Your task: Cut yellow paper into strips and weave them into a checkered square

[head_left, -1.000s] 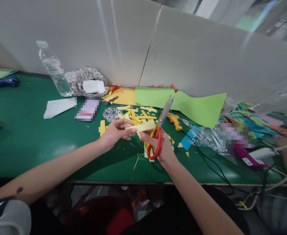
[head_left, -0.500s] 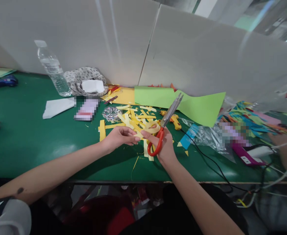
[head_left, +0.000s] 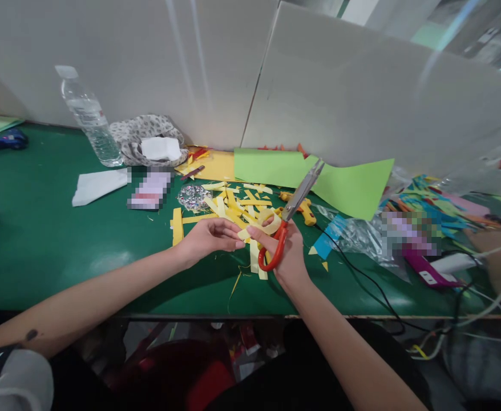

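Note:
My right hand (head_left: 291,254) holds red-handled scissors (head_left: 279,245), blades pointing up and away. Its thumb and fingers also pinch a pale yellow paper strip (head_left: 271,226), which curls into a loop. At the strip's near end, my left hand (head_left: 210,242) has its fingers curled, with the fingertips meeting the paper. Whether that grip is firm or loose is hard to make out. Beneath and beyond both hands lies a pile of cut yellow paper strips (head_left: 233,212).
A yellow glue gun (head_left: 307,212) with a black cord lies behind the scissors. Green paper (head_left: 353,191) leans along the partition. Left stand a water bottle (head_left: 88,123) and a patterned pouch (head_left: 141,128). Plastic wrap (head_left: 364,242) and a power strip (head_left: 430,274) are right, near another person's arm.
The view has shifted slightly. The paper strip's end sits nearer my left fingertips, with less of it between them. The scissors stay in my right hand.

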{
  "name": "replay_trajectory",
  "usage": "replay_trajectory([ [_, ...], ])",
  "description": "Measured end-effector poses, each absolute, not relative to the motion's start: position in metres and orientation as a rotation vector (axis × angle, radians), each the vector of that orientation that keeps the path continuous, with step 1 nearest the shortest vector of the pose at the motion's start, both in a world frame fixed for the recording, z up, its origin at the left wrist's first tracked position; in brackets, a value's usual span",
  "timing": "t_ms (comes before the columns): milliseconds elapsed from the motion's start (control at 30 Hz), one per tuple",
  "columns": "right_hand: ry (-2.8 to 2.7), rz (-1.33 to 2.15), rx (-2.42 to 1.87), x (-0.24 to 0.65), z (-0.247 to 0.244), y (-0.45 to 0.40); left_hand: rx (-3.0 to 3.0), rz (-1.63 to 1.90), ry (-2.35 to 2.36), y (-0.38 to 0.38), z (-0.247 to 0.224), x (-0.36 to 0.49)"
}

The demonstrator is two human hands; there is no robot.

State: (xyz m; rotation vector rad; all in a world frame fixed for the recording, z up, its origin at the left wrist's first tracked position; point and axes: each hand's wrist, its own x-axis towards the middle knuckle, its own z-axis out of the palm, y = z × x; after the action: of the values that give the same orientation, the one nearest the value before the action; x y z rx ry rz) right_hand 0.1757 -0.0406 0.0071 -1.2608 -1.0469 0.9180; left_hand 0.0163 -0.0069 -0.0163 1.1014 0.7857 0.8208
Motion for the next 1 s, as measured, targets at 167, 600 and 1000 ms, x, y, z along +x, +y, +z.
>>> replay_trajectory([
  [167,-1.042,0.906,-1.248,0.171,0.007,-0.042,1.122,0.813,0.812,-0.007,-0.015,0.016],
  [600,-0.889,0.769,-1.174,0.201,0.013,-0.028,1.053,0.791,0.832,-0.003,-0.015,0.014],
  [1000,-0.889,0.76,-1.158,0.205,0.018,-0.028,0.986,0.746,0.867,-0.001,-0.012,0.012],
])
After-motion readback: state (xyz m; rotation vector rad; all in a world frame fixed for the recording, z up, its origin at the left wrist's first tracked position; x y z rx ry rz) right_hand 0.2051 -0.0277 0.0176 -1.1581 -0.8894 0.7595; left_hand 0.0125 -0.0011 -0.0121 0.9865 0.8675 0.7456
